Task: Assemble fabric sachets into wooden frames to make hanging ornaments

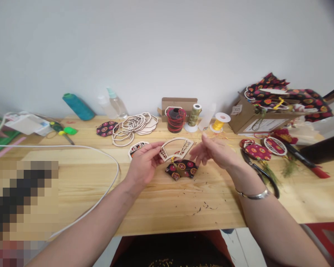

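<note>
My left hand [147,162] pinches the left end of a fan-shaped wooden frame [187,147] with cut-out lattice at both sides. Just right of that frame, my right hand [208,151] is held with its fingers bent and apart; nothing shows between them. Below the frame, a fan-shaped piece covered in dark patterned fabric [187,168] lies on the table, with a small yellow and red cord at its upper edge. Another lattice piece [134,148] with patterned fabric lies partly behind my left hand.
Stacked wooden frames [133,124], a red thread spool [175,120] and a yellow thread spool [218,122] stand along the back. Black-handled scissors [263,174] lie at right beside fabric ornaments [257,151] and a cardboard box [253,118]. A white cable [117,167] curves across the left.
</note>
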A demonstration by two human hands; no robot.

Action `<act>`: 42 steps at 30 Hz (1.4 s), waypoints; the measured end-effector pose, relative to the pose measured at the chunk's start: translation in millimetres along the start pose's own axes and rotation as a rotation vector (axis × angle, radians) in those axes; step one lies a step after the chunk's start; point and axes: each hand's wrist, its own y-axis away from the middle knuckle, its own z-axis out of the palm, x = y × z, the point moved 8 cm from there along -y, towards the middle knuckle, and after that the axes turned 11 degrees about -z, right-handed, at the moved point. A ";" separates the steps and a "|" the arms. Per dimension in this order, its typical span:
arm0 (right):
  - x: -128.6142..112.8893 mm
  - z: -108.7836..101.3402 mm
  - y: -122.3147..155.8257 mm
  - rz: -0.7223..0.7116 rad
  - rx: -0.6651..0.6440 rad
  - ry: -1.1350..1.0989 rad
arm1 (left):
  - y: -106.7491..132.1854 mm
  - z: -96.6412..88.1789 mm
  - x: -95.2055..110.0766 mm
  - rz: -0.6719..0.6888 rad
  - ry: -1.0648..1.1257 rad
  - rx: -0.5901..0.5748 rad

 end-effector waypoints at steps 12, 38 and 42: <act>-17.7 29.3 -11.5 -0.568 0.079 0.982 | 4.2 12.4 -6.7 -0.078 0.027 -0.091; -12.5 32.1 -20.2 -0.402 -0.024 1.262 | 8.1 22.1 -9.3 -0.052 -0.068 -0.274; -11.2 9.1 -15.1 -0.256 0.198 0.615 | 10.9 26.0 -10.4 -0.034 -0.130 -0.289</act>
